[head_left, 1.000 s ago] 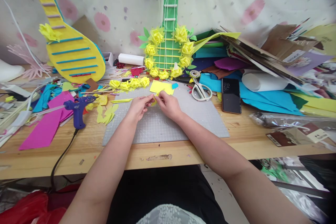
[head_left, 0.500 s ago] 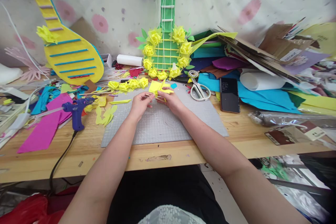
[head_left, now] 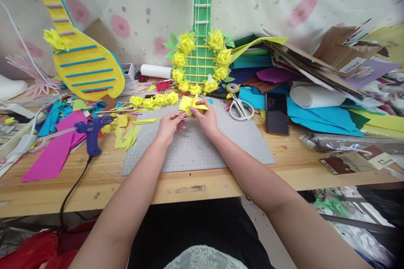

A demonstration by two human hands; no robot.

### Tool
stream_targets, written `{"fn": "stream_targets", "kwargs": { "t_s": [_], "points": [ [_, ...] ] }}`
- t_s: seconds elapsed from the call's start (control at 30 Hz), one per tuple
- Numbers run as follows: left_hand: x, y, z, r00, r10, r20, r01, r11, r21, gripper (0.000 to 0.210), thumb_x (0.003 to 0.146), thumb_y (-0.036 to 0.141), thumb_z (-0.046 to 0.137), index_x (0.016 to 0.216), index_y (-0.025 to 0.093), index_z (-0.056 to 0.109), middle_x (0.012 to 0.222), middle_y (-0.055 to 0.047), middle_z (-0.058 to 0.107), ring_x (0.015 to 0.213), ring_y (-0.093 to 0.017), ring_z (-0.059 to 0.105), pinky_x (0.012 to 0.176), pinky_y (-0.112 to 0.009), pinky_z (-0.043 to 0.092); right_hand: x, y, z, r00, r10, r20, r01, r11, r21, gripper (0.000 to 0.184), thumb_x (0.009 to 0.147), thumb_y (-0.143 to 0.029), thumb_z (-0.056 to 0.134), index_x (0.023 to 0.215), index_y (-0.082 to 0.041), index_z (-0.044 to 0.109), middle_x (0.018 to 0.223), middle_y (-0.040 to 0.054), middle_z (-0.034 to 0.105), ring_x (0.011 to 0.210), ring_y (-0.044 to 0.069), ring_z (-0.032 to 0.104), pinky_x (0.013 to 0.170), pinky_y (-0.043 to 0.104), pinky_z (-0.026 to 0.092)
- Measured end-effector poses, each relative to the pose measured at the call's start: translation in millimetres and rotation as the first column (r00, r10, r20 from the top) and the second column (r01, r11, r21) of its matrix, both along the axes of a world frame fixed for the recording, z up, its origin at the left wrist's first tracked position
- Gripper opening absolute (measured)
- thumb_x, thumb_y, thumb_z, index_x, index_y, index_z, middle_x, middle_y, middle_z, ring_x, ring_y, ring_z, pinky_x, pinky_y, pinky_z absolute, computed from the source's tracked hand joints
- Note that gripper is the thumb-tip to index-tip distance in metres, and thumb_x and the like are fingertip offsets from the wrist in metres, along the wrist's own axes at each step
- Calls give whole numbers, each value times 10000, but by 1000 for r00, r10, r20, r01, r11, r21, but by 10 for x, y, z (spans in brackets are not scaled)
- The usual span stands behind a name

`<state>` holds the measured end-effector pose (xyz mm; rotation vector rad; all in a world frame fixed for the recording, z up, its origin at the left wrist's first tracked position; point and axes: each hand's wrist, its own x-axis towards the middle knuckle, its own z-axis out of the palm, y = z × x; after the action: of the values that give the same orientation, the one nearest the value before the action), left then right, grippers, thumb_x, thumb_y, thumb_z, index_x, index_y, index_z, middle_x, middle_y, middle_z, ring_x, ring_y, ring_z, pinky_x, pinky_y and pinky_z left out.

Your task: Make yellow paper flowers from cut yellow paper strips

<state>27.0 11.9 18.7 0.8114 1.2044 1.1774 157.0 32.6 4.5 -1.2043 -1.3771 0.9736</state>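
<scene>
Over the grey cutting mat (head_left: 195, 151), both hands meet at a partly shaped yellow paper flower (head_left: 186, 103) with flat, spread petals. My right hand (head_left: 207, 119) pinches it from the right, thumb in front and fingers behind. Close on the other side, my left hand (head_left: 169, 128) has thumb and forefinger pressed together on what looks like a thin stick, its tip touching or very near the petals. Finished yellow paper flowers (head_left: 156, 101) lie in a row just behind the mat's left part. A folded yellow strip (head_left: 145, 121) rests at the mat's left edge.
A blue glue gun (head_left: 92, 132) stands left, its cord over the table edge. Scissors (head_left: 240, 107) and a phone (head_left: 277, 113) lie right. Behind are a green flowered guitar shape (head_left: 202, 29), a yellow one (head_left: 91, 69), and piled coloured sheets (head_left: 318, 115).
My right hand has turned slightly and its fingers have risen behind the yellow paper flower, which has tilted a little. My left hand stays close beside it. The view has shifted slightly.
</scene>
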Motion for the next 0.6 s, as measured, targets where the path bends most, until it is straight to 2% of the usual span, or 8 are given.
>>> {"fn": "stream_targets", "kwargs": {
  "t_s": [0.1,0.2,0.37,0.6],
  "points": [
    [37,-24,31,1000,-7,21,7,1000,-17,191,641,248,693,792,138,658,877,-58,670,639,-80,614,460,-155,467,-14,-44,41,987,-144,79,131,980,149,285,728,-431,539,889,-207,469,941,32,560,875,141,548,782,286,428],
    [67,-53,69,998,-36,56,38,999,-31,142,677,239,667,765,129,659,896,-57,669,610,-61,602,458,-150,468,-20,-61,70,968,-220,122,184,949,255,257,734,-406,540,872,-198,477,929,42,566,892,149,532,810,290,405],
    [80,-66,86,995,-38,92,43,997,-57,106,691,209,656,748,120,653,858,-53,675,597,-57,602,476,-148,474,-15,-46,56,961,-225,159,179,948,264,243,734,-392,546,865,-198,483,908,35,575,865,154,540,779,298,408],
    [89,-58,86,999,6,38,-4,998,-63,118,688,227,657,745,125,638,817,-59,680,594,-98,625,463,-173,466,-39,-85,68,960,-185,209,128,956,262,249,710,-369,585,875,-199,509,923,35,592,867,165,547,781,310,410]
  ]
}}
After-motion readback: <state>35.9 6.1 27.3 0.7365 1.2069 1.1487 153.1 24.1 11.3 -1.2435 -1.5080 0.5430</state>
